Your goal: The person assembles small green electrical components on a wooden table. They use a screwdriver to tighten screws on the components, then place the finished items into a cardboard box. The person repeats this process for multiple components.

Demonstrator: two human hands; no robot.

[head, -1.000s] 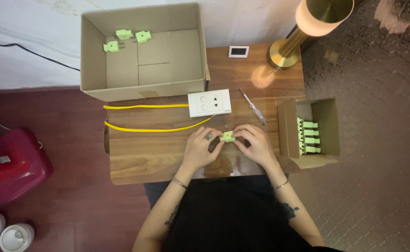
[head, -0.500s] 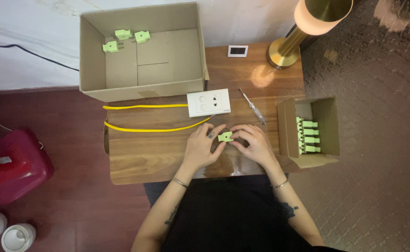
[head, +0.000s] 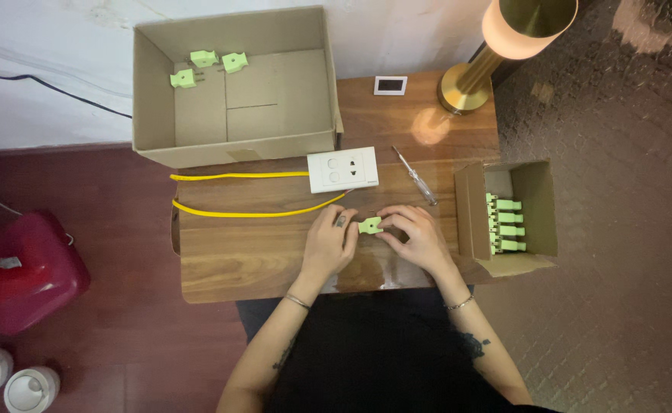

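Both hands meet at the front-centre of the wooden counter (head: pixel 259 268), pinching one small light-green plug (head: pixel 369 226) between them: left hand (head: pixel 330 243) closed on its left end, right hand (head: pixel 416 235) closed on its right end, fingertips touching the part, wrists resting on the wood. Just behind the plug sits a white socket plate (head: pixel 343 169), flat, with a yellow cable (head: pixel 236 210) looping out of its left side in two runs toward the counter's left edge; the nearer run passes just ahead of the left hand's fingers. A small screwdriver (head: pixel 415 175) lies diagonally right of the socket plate, just behind the right hand, not touched. Right of the right hand, an open small cardboard box (head: pixel 538 199) holds a row of more green plugs (head: pixel 506 224) stacked side by side. At the back left, a large open cardboard box (head: pixel 229 145) overhangs the counter, with three green plugs (head: pixel 204 66) loose in its far left corner. Brass lamp (head: pixel 496 53) lit at the back right, small white-framed card (head: pixel 390 85) beside its base. On the floor left: red container (head: pixel 22 271), two white cans (head: pixel 11 380) at the bottom corner.
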